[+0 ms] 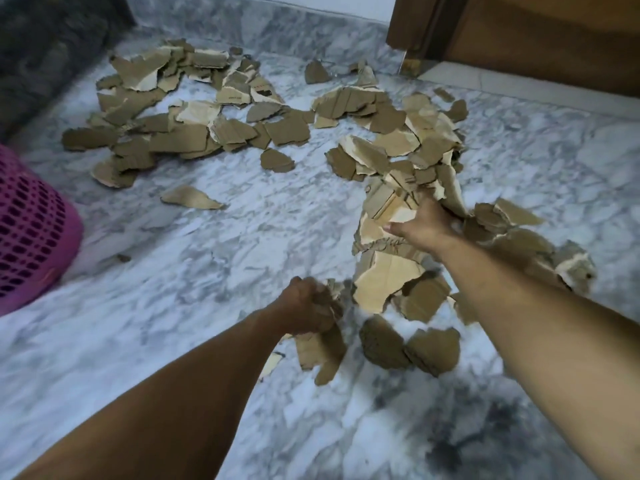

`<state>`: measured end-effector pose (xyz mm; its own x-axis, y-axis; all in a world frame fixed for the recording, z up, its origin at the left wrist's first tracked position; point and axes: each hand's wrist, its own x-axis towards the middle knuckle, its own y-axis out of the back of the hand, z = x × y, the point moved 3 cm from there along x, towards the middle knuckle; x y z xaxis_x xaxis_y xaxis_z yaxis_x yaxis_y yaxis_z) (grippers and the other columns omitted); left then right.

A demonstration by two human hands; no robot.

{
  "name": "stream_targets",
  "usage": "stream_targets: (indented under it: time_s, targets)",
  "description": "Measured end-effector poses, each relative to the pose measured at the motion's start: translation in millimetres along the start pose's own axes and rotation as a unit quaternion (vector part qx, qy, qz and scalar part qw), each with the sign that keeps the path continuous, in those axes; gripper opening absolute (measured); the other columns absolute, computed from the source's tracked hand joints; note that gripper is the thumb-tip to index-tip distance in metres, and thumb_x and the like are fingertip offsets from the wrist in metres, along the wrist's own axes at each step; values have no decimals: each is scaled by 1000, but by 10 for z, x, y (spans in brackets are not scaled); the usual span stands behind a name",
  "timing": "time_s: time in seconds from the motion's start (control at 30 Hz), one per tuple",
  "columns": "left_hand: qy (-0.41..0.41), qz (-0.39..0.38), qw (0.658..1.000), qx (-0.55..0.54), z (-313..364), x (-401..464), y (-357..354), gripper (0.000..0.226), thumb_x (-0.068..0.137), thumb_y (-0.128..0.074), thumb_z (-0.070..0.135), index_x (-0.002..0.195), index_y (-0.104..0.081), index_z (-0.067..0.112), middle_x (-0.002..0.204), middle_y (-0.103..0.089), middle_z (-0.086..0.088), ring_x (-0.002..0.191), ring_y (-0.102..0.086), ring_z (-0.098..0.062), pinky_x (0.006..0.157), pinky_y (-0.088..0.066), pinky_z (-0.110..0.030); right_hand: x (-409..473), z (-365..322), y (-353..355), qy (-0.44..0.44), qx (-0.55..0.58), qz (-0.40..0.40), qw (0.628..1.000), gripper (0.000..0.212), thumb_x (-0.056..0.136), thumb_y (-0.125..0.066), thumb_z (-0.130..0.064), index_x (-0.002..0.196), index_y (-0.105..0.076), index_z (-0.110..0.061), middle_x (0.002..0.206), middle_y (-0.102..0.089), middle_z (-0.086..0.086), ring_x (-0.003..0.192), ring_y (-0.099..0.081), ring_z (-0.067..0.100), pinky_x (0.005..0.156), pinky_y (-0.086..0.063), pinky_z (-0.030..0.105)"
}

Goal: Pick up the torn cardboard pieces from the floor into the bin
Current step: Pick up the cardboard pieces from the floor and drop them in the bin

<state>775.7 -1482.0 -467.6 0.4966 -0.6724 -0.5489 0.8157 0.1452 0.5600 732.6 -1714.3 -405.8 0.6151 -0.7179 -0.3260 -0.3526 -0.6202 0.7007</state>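
Torn brown cardboard pieces lie scattered over the marble floor in two heaps: one at the back left [173, 129] and one on the right [398, 157]. My left hand [306, 311] grips a bunch of cardboard pieces [322, 351] that hang below the fist, near the middle of the view. My right hand [424, 225] reaches into the right heap, fingers curled round a stack of pieces [391, 202] there. The pink perforated bin [31, 233] stands at the left edge, well away from both hands.
A wooden door and frame [519, 32] stand at the back right. A dark grey furry object [41, 53] fills the back left corner. A single cardboard piece [190, 199] lies alone between the bin and the right heap. Bare marble floor [173, 306] lies beside the bin.
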Motion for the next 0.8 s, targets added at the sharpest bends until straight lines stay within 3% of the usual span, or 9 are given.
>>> stream_targets:
  time_s: [0.1,0.17,0.23,0.37,0.47,0.57,0.7,0.8]
  targets:
    - [-42,57,994,88,-58,-85,-242,63,56,-46,44,105,-57,5,102,-44,-11,104,-45,-30,75,-38,-25,-131,145,107,30,62,178,982,67,81,-77,-11,136,-39,-3,139,-50,16,128,-48,32,104,-40,36]
    - [-6,76,991,108,-84,-138,-346,58,67,-50,40,114,-54,7,118,-40,-11,111,-43,-31,87,-43,-36,-204,225,177,45,65,245,966,60,81,-76,-14,128,-41,0,130,-54,21,121,-53,36,100,-45,43]
    - [20,95,981,169,-82,-176,-442,45,80,-53,33,122,-48,16,125,-36,-6,116,-37,-27,95,-39,-38,-238,267,209,49,65,248,965,63,81,-76,-17,129,-39,0,130,-53,20,121,-52,35,100,-45,44]
    - [35,123,968,215,-66,-173,-493,43,86,-51,36,123,-40,18,123,-42,-4,116,-38,-26,96,-36,-40,-303,298,193,36,117,207,971,72,80,-78,-17,137,-36,-2,138,-47,11,126,-48,25,101,-38,25]
    - [29,110,981,158,-53,-177,-436,42,81,-60,30,114,-41,12,114,-50,-9,108,-46,-28,86,-42,-35,-343,308,186,13,154,187,970,83,80,-78,-18,146,-29,-5,150,-39,13,138,-38,26,102,-29,18]
    - [55,66,993,83,-90,-173,-288,41,74,-70,23,105,-48,11,103,-59,-11,96,-58,-28,71,-43,-30,-318,349,89,-42,177,85,980,89,79,-80,-22,149,-26,-9,151,-38,9,138,-39,25,100,-32,21]
    - [91,8,993,77,-112,-244,82,33,71,-77,18,100,-62,13,92,-59,-1,86,-57,-14,70,-43,-23,-383,494,-151,-81,16,-82,993,87,76,-82,-29,145,-33,-7,148,-42,12,134,-43,30,105,-40,35]
    - [134,-14,989,59,-283,-395,242,31,72,-77,20,97,-68,4,87,-60,-5,80,-58,-17,69,-46,-27,-498,576,-333,-64,-161,-144,974,89,63,-86,-45,134,-46,-11,136,-54,13,123,-53,35,100,-46,43]
